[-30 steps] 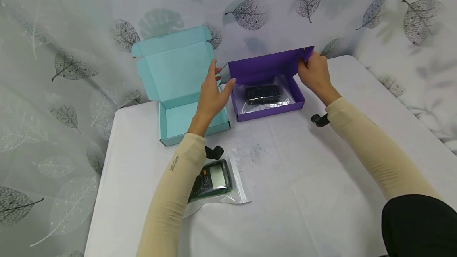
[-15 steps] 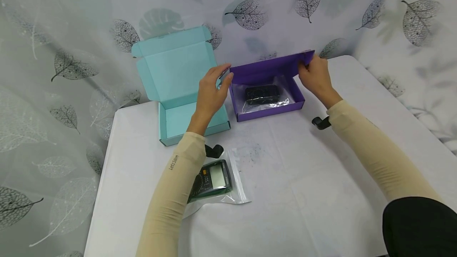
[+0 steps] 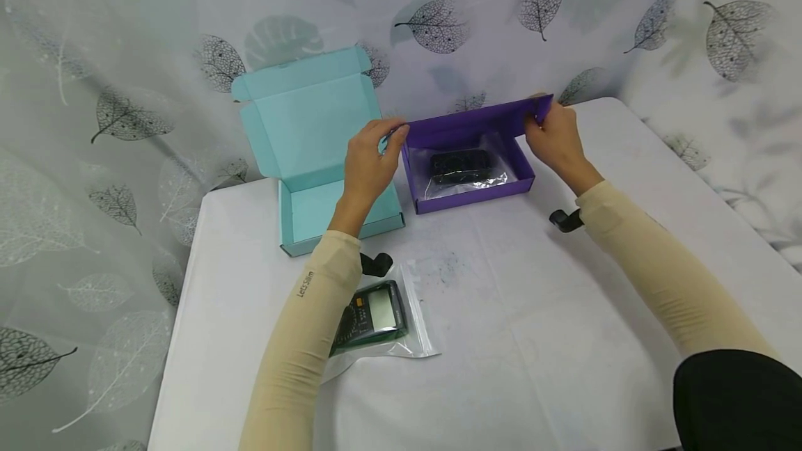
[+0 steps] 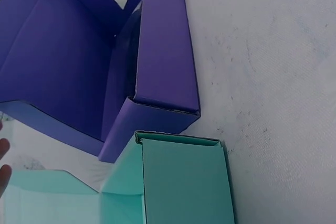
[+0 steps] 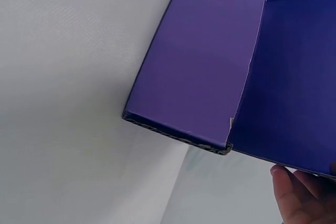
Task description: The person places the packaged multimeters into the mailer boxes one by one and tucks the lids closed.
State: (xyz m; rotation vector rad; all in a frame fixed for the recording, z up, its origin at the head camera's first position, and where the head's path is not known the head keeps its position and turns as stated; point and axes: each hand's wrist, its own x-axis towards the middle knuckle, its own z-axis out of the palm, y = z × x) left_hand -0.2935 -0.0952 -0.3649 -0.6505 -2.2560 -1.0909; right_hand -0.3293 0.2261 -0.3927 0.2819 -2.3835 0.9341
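On a worktop (image 3: pixel 501 284) draped in white, a person handles a purple box (image 3: pixel 473 199) standing near the far edge, slightly right of centre. The right hand (image 3: pixel 557 141) has its grip clenched on the right corner of the lid (image 3: pixel 466 124), thumb inside, fingers behind. The left hand (image 3: pixel 370 167) is at the lid's left corner, fingers bent; from where I stand I cannot tell whether its grip has hold of the edge.

The work looks partway along, I would judge: a black object (image 3: pixel 460 165) in a clear bag (image 3: pixel 498 162) already lies inside the purple box, but the lid is raised at a slant, not shut. The teal box (image 3: pixel 313 211) just left has its lid standing up, and a multimeter (image 3: pixel 382 308) lies bagged outside both boxes, partly behind the left forearm.

The purple box's long axis runs left to right, its right end a little farther from the person. Its opening faces the person, the lid rising from the far side. The black object lies lengthwise the same way.
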